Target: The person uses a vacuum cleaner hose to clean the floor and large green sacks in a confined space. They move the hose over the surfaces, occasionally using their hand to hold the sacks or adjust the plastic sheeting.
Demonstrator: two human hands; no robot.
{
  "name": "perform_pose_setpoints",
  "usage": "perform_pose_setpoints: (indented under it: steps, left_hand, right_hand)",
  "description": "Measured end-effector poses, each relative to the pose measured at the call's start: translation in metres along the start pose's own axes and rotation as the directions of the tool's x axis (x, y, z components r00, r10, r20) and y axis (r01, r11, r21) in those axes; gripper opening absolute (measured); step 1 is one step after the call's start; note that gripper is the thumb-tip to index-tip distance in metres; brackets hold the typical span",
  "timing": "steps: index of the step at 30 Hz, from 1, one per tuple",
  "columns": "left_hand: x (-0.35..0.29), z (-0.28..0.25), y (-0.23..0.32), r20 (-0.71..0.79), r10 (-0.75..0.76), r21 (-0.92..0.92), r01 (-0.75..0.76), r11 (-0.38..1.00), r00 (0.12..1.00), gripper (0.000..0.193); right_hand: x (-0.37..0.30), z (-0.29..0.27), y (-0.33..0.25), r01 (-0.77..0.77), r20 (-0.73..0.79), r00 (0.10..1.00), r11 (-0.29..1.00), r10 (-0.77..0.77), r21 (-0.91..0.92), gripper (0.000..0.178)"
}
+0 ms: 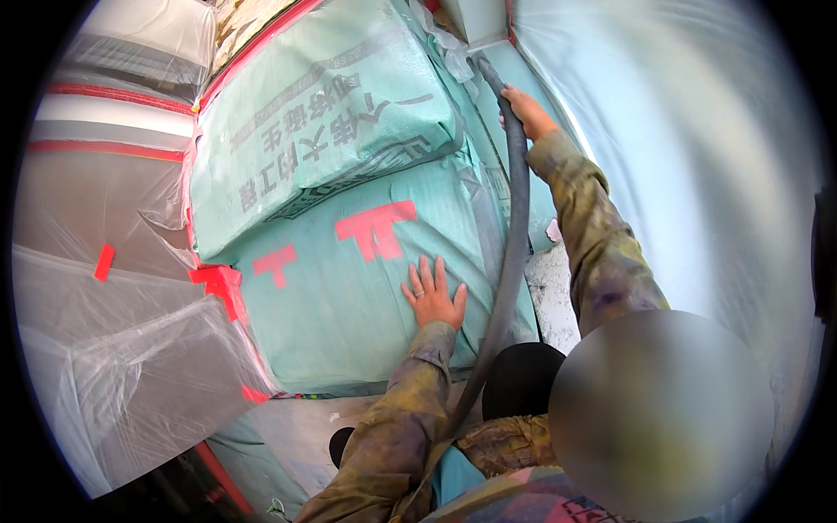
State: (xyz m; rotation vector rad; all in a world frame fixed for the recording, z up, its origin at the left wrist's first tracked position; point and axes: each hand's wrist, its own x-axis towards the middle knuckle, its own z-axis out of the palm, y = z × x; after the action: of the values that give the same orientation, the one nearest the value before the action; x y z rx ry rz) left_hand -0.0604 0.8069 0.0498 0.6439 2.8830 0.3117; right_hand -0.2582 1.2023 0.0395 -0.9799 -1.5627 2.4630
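Note:
My left hand (435, 301), a ring on one finger, lies flat with spread fingers on a green protective sheet (340, 327). That sheet wraps a bulky stepped shape, and what is under it is hidden. Dark print runs over its upper part, and pieces of red tape (370, 228) stick to the lower one. At the upper right my right hand (529, 113) is closed around a grey vacuum hose (517, 192) near its far end. From there the hose bends down along the sheet's right side and passes beside my left forearm.
Clear plastic film (131, 349) held by red tape hangs on the left. A large translucent film (680, 157) covers the right side. Below the right forearm is a whitish stained surface (554, 292). A dark rounded thing (521, 379) sits close to my body. A blurred disc hides the lower right.

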Motion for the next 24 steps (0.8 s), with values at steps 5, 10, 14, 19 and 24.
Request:
perform_pose_setpoints:
  steps: [5, 10, 14, 19, 24]
  left_hand:
    - [-0.001, 0.006, -0.006, -0.039, 0.011, 0.031, -0.009, 0.999, 0.999, 0.080]
    - [0.000, 0.005, -0.003, -0.033, 0.005, 0.034, -0.004, 0.999, 0.999, 0.079]
    - [-0.002, 0.003, -0.005, -0.041, 0.008, 0.014, -0.007, 1.000, 0.999, 0.077]
    - [0.000, 0.003, -0.002, -0.068, 0.022, -0.007, -0.022, 1.000, 0.997, 0.076]
    - [-0.002, -0.001, -0.005, -0.070, 0.013, -0.032, -0.015, 0.999, 0.997, 0.075]
  right_hand:
    - [0.000, -0.014, 0.004, 0.030, -0.041, 0.999, 0.998, -0.028, 0.056, 0.054]
    - [-0.049, -0.049, 0.022, 0.110, -0.210, 0.972, 0.993, -0.102, 0.030, 0.057]
    - [-0.069, -0.037, 0.022, -0.040, 0.048, 0.998, 0.997, 0.043, -0.064, 0.054]
    - [-0.069, -0.035, 0.008, -0.016, -0.039, 0.999, 1.000, 0.015, -0.001, 0.047]
    - [-0.099, -0.021, 0.017, -0.131, 0.045, 0.990, 0.991, 0.133, -0.036, 0.044]
